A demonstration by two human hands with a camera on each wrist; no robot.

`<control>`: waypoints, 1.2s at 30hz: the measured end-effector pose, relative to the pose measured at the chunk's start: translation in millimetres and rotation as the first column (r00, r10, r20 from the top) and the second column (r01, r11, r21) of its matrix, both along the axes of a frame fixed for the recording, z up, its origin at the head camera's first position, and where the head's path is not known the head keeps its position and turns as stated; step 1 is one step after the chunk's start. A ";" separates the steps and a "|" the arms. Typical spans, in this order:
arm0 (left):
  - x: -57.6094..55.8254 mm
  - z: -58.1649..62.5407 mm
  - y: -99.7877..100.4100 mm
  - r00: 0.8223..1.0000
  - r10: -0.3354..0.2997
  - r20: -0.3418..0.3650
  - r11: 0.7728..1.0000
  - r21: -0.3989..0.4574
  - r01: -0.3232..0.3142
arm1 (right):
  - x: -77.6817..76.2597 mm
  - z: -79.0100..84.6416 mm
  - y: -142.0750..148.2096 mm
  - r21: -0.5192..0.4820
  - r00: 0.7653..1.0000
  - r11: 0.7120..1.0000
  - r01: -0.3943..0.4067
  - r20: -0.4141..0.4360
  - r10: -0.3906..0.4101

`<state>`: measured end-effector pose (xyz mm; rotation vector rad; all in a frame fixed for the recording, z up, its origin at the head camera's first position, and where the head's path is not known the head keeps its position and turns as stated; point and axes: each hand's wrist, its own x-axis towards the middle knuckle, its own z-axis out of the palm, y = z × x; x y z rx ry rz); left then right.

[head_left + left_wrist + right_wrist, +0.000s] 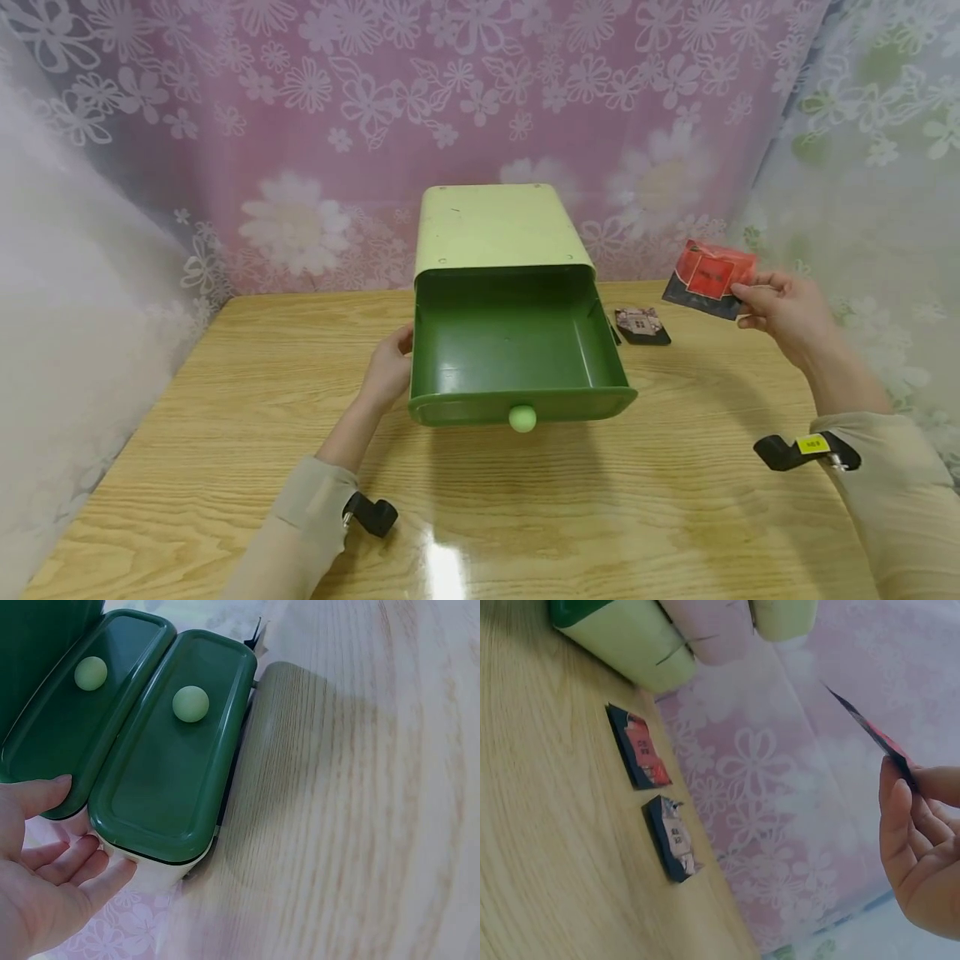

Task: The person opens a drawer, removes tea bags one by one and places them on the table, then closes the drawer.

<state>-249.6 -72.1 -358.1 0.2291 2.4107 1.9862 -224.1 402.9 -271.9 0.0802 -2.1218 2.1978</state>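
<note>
A stacked drawer unit (491,225) with a pale green top stands mid-table. Its top green drawer (450,408) is pulled far out and its bare floor shows. My left hand (388,367) is at the unit's left side. In the left wrist view its fingers touch the side of the lower tiers, and the thumb lies at the edge of a shut drawer front (56,742). Off to the right, my right hand (787,312) pinches a red and black packet (708,279) by its edge, raised above the table.
Two more flat packets, one red and black (641,750) and one pinkish and black (675,838), lie on the wooden table (247,400) right of the unit. A pink floral curtain (360,125) hangs behind, with pale curtains at both sides.
</note>
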 end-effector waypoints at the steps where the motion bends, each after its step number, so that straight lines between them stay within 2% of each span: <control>1: 0.3 0.2 0.1 1.000 0.000 -0.001 1.000 -0.003 0.000 | -0.7 -2.7 3.4 -0.016 1.000 1.000 -0.014 0.003 0.014; 5: 1.2 0.3 0.1 1.000 0.002 -0.002 1.000 -0.010 -0.002 | -3.1 -13.7 13.7 -0.018 0.998 0.998 -0.057 0.009 0.057; 12: 1.4 -1.3 -0.7 1.000 0.003 -0.007 1.000 -0.027 -0.003 | -9.0 -26.1 23.5 0.107 0.995 0.991 -0.081 0.068 0.073; 16: 1.9 -0.8 0.0 1.000 0.005 -0.008 1.000 -0.025 -0.006 | -13.8 -32.8 26.2 0.120 0.992 0.992 -0.041 0.122 0.026; 21: 2.4 0.5 0.7 1.000 0.001 -0.014 1.000 -0.003 -0.001 | -20.8 -45.2 28.3 0.020 0.986 0.999 0.046 0.160 -0.049; 25: 2.6 1.2 -0.7 1.000 0.010 0.002 1.000 -0.019 -0.010 | -27.2 -56.0 29.9 -0.055 0.976 0.989 0.137 0.176 -0.125; 29: 1.9 0.1 -1.9 1.000 0.010 0.010 0.999 -0.031 -0.010 | -32.2 -64.2 31.8 -0.119 0.948 0.959 0.259 0.221 -0.229; 32: 1.4 -1.3 -1.8 1.000 0.005 0.006 0.999 -0.034 -0.004 | -34.0 -69.7 34.0 -0.103 0.908 0.931 0.350 0.282 -0.311; 36: 0.8 -1.5 -1.2 1.000 0.004 0.007 0.999 -0.040 -0.004 | -35.9 -77.9 37.3 -0.104 0.857 0.894 0.436 0.351 -0.378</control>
